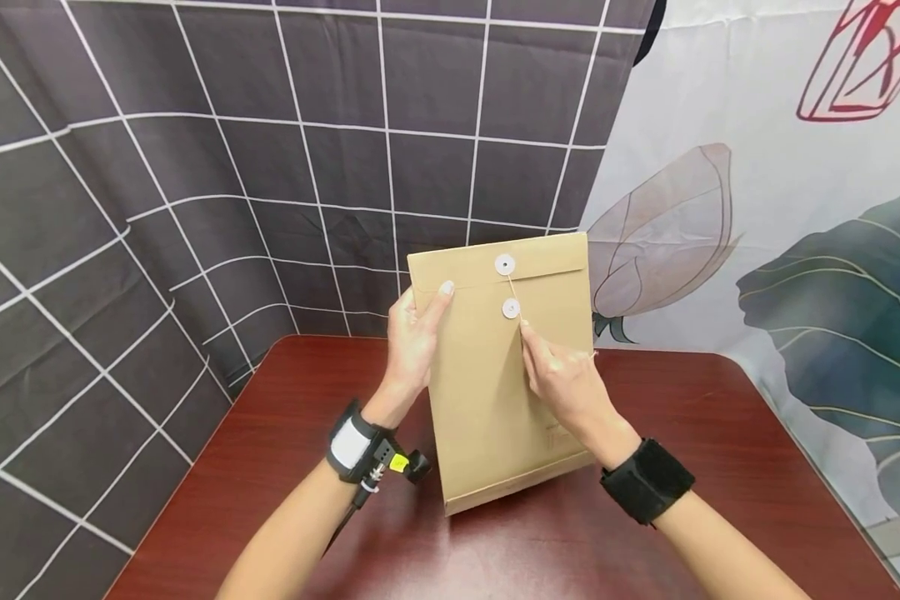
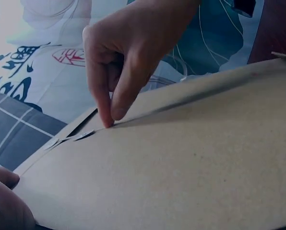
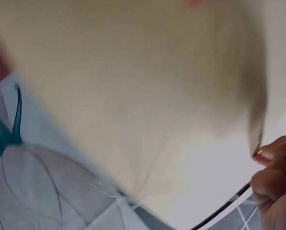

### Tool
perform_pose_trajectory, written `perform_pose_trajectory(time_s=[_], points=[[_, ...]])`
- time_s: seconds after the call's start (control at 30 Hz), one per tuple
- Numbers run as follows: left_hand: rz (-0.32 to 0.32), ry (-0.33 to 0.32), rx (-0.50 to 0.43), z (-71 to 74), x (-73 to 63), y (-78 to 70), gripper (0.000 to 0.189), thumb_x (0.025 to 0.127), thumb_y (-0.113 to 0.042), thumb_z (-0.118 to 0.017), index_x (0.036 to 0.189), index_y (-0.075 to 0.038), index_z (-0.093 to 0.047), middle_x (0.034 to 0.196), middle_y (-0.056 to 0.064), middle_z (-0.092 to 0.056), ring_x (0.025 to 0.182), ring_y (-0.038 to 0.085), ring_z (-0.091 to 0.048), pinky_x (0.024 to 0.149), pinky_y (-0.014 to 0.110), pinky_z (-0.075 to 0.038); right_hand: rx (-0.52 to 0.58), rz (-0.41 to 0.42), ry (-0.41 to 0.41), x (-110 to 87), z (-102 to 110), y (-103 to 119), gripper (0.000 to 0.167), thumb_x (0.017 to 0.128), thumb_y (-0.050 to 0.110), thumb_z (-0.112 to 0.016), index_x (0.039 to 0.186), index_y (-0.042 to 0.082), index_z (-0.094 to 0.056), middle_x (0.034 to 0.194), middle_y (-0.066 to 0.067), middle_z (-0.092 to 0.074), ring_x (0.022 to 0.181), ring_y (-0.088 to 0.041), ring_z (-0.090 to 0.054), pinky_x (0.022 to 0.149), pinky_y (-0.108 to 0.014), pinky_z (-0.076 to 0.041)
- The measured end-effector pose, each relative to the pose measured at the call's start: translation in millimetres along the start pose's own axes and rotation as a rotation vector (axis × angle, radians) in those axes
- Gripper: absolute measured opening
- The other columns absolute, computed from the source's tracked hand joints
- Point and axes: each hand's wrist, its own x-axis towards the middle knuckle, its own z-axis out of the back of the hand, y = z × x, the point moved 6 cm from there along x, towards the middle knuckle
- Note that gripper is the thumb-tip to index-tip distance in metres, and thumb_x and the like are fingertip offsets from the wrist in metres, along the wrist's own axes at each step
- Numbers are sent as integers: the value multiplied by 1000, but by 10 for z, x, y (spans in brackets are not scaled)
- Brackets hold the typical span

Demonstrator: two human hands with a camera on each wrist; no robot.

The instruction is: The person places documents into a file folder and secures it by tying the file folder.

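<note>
A brown paper document envelope (image 1: pixel 487 392) is held up at a tilt over the table, its flap at the top. Two white round buttons, one on the flap (image 1: pixel 505 264) and one just below it (image 1: pixel 511 308), are joined by a thin string (image 1: pixel 515 289). My left hand (image 1: pixel 414 337) grips the envelope's left edge, thumb on the front near the flap. With thumb and forefinger my right hand (image 1: pixel 566 379) pinches the string just below the lower button. The left wrist view shows this right hand (image 2: pixel 128 62) close over the paper.
A dark red wooden table (image 1: pixel 307 392) lies underneath. Behind it hang a dark grey cloth with white grid lines (image 1: pixel 330 158) and a white cloth with printed leaves and petals (image 1: pixel 690 225). Straps circle both wrists, the left one (image 1: pixel 360 446) carrying a small camera.
</note>
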Motion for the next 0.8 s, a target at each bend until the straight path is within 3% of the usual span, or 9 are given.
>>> perform_pose_trajectory(time_s=[0.13,0.27,0.4,0.53,0.63,0.8], points=[[-59,-57,36,-12,-4,-32,20,93,-14,-63,107,0,-62,86,17,-66,69,23,-66,60,34,-54,47,-96,6,-8,-55,76,15,84,-4,-63,98,-7,-61,56,-9,-53,42,-29,-53,36,-43,-39],[-99,-83,138,-45,-26,-82,22,92,-19,-64,105,-1,-64,84,17,-67,69,25,-65,61,32,-53,91,-179,14,15,-73,127,10,83,-3,-66,92,-5,-62,59,-8,-59,45,-25,-56,39,-40,-42],[-149,-103,242,-74,-55,-119,22,92,-22,-64,102,-3,-66,82,15,-67,68,25,-65,61,31,-51,172,-246,46,106,-53,170,6,83,-1,-68,87,1,-64,58,-2,-57,44,-15,-49,40,-32,-39],[-238,-100,333,-142,-103,-151,20,93,-24,-63,102,-5,-67,83,7,-68,70,18,-63,64,29,-50,286,-250,82,272,-33,189,4,84,-1,-67,85,2,-64,57,3,-49,45,-9,-41,42,-26,-34],[-299,-86,395,-201,-141,-151,20,94,-25,-62,103,-8,-67,86,0,-69,71,12,-59,66,28,-48,355,-239,61,421,6,121,2,85,0,-66,86,-1,-64,57,4,-46,46,-8,-39,43,-25,-34],[-329,-61,426,-266,-188,-150,19,94,-22,-62,104,-8,-67,87,3,-70,73,11,-61,67,29,-48,374,-229,-9,611,100,-132,5,86,1,-64,90,-3,-63,56,4,-42,47,-8,-36,45,-25,-30]])
